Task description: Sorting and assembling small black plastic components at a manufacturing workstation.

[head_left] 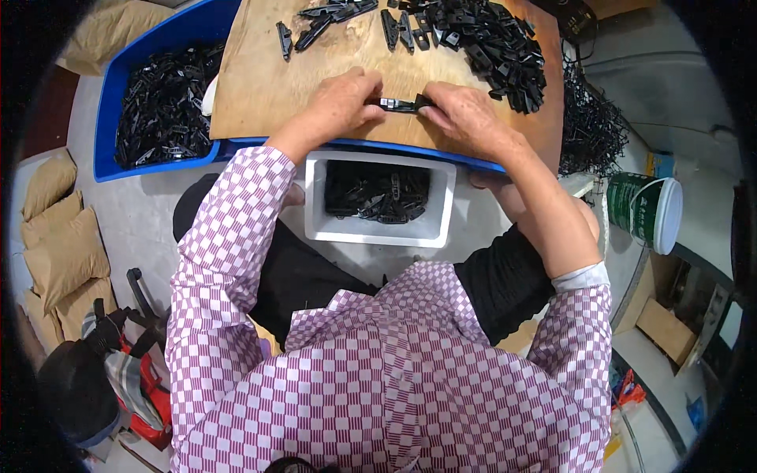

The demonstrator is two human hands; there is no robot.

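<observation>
A slim black plastic part (pixel 397 105) with a shiny patch along it spans the gap between my hands, just above the wooden board (pixel 264 98). My left hand (pixel 341 104) pinches its left end. At its right end my right hand (pixel 461 114) grips a small black flat piece (pixel 423 102) that meets the part; whether they are joined cannot be made out. Beyond my right hand lies a heap of small black pieces (pixel 509 63). Several long black parts (pixel 335 14) lie at the board's far side, with one apart (pixel 285 39) and a pair (pixel 398 30) nearer the heap.
Between my knees stands a white foam box (pixel 316 201) holding black parts. A blue bin (pixel 106 126) full of similar parts is at the left. Thin black pieces (pixel 591 118) are piled right of the board, near a green bucket (pixel 627 201). Brown packages (pixel 67 268) are stacked far left.
</observation>
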